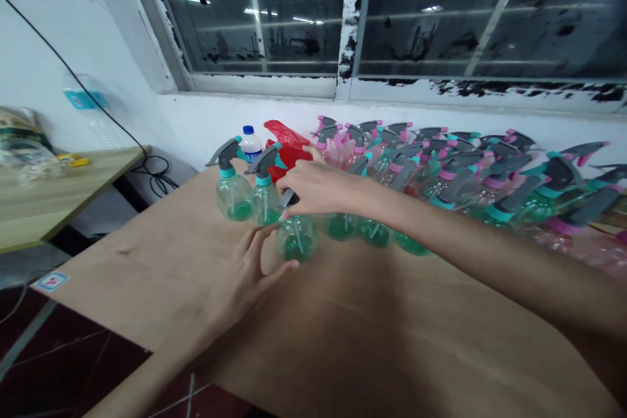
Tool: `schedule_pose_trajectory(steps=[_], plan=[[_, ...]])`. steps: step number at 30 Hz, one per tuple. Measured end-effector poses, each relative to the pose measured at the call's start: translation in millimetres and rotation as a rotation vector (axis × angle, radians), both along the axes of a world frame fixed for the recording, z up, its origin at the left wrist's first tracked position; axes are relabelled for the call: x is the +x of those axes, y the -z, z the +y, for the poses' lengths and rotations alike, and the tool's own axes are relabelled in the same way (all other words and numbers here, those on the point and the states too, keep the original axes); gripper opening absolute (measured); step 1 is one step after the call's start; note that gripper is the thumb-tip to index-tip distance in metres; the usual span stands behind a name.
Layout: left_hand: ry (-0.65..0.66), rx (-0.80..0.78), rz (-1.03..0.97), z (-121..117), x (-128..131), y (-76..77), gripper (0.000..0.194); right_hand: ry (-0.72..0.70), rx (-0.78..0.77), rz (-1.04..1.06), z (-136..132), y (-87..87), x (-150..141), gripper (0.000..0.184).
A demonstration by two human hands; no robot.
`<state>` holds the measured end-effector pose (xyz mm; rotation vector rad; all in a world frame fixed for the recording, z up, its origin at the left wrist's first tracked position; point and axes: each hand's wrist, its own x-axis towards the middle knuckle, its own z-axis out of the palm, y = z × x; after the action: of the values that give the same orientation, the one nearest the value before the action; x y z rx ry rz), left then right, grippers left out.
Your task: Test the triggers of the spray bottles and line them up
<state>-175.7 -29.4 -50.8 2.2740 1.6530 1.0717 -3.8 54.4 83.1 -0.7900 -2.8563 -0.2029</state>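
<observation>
I'm watching 2 bare hands working over a wooden counter (186, 268) beneath a dark window (264, 32). The right hand (318, 184) is grasping the grey top of a round, clear spray bottle (297, 240), its fingers curling over from above, while its forearm is crossing in front of other bottles. The left hand (245, 271) is sitting low beside that same bottle, fingers and thumb spreading apart around its near left side; I can't tell whether they're touching it. The bottle is showing green at the bottom, with a pale tube running down inside, and I'm not managing to see whether its base is resting on the counter. Just to its left, 2 similar bottles, an outer bottle (234, 197) and an inner bottle (265, 201), are standing side by side with turquoise collars. Behind them a white bottle with a blue cap (251, 142) is standing near a red plastic bag (287, 134). To the right, pink and turquoise spray bottles (445, 176) are crowding along the wall.
</observation>
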Motion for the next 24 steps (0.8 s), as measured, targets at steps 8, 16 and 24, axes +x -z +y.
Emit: schedule_pose_trajectory(steps=[8,16,24], plan=[[0.038,-0.072,-0.03,-10.9,20.7,14.6,0.068,-0.026,0.009,0.002,-39.9,3.3,21.5,0.025],[0.094,-0.143,-0.003,-26.8,60.2,13.6,0.066,0.038,0.022,0.039,-68.6,6.2,69.3,0.025],[0.177,-0.226,0.037,-36.7,119.7,-1.5,0.065,0.121,0.049,0.157,-95.5,14.1,137.6,0.049]])
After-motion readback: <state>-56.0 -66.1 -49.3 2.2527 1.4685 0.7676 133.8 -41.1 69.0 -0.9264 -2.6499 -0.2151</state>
